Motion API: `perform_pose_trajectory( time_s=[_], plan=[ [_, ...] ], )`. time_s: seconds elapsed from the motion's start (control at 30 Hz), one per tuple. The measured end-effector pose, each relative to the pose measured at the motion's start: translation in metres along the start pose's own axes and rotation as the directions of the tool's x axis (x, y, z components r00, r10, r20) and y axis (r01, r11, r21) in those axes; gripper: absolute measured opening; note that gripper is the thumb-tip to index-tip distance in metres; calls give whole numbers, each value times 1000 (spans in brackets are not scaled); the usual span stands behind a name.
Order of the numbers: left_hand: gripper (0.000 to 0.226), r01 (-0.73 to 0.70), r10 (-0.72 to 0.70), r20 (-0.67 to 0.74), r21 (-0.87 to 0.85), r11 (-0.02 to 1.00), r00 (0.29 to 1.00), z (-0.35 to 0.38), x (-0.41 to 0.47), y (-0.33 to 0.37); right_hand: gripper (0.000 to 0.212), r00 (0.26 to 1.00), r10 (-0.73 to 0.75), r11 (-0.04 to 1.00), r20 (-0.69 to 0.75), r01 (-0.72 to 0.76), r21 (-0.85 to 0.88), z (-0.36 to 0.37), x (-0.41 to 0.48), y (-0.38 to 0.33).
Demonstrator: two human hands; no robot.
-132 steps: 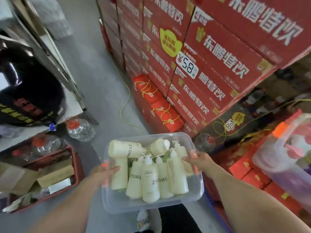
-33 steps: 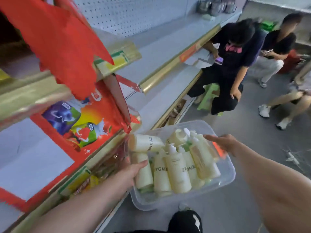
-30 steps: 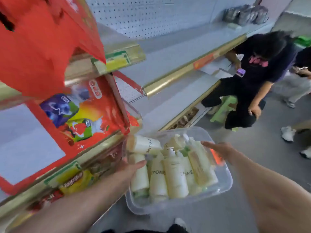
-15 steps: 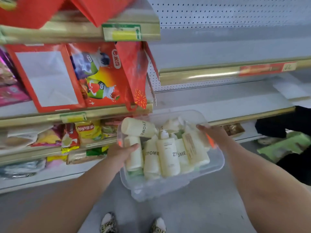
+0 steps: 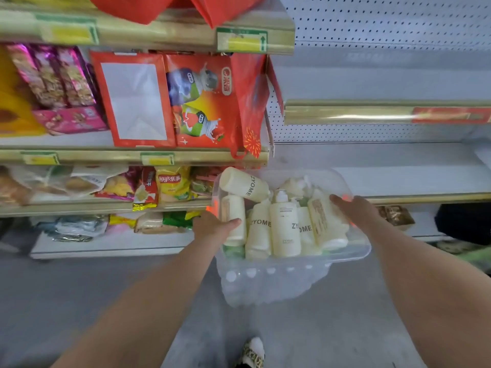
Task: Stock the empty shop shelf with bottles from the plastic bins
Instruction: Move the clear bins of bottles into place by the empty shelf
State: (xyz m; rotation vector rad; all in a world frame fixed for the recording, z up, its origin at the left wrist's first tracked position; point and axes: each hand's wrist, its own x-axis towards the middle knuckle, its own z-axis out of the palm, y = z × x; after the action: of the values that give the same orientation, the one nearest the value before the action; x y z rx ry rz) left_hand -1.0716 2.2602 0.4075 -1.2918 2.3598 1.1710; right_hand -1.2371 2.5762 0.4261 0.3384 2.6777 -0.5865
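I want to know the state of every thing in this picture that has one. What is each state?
plastic bin: carried in the air, filled with bottles.
bottles: lying in the bin, none shelved.
left hand: grips the bin's left rim.
right hand: grips the bin's right rim.
grey shelf: no bottles on it.
snack shelves: stocked.

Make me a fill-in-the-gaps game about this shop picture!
1. The cream plastic pump bottles in the clear plastic bin carry the word ____.
2. The left hand and the right hand both hold the ____.
3. The grey metal shelf behind the bin has nothing on it, so it is ____.
4. The shiny crisp bag marked Lay's is ____ in colour.
Missing words: ZYOME; bin; empty; yellow.
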Motion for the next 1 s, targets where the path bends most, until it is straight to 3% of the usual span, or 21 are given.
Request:
perform_pose_trajectory(
  time_s=[0.13, 0.27, 0.33, 0.43, 0.53, 0.7, 0.83, 1.0],
  plan=[
    [93, -141, 150, -90, 102, 985, 985, -30, -18, -10, 79, 984, -157, 973, -90, 139, -182, 5, -45, -31],
    [86, -263, 300, -217, 183, 947, 929, -95, -44, -26, 78, 924, -382, 891, -16, 364, -270, 14, -109, -89],
    [84, -311, 371, -277, 236, 921, 887, -135, -59, -38, 77, 860, -510, 822, 29, 497, -278, 18, -144, -130],
    [78, -341, 466, -373, 354, 871, 802, -197, -81, -63, 77, 700, -712, 651, 58, 689, -319, 24, -202, -195],
    [80, -270, 514, -467, 494, 827, 720, -257, -100, -92, 78, 522, -850, 471, 73, 814, -339, 37, -262, -259],
    [79, -123, 460, -619, 507, 853, 636, -351, -130, -146, 77, 233, -969, 200, 87, 936, -291, 67, -359, -346],
    [70, 11, 390, -742, 471, 882, 545, -413, -149, -191, 75, 88, -992, 66, 86, 971, -230, 88, -420, -408],
    [66, 138, 283, -810, 404, 904, 513, -473, -160, -240, 73, -34, -991, -61, 129, 974, -216, 125, -478, -479]
  ],
)
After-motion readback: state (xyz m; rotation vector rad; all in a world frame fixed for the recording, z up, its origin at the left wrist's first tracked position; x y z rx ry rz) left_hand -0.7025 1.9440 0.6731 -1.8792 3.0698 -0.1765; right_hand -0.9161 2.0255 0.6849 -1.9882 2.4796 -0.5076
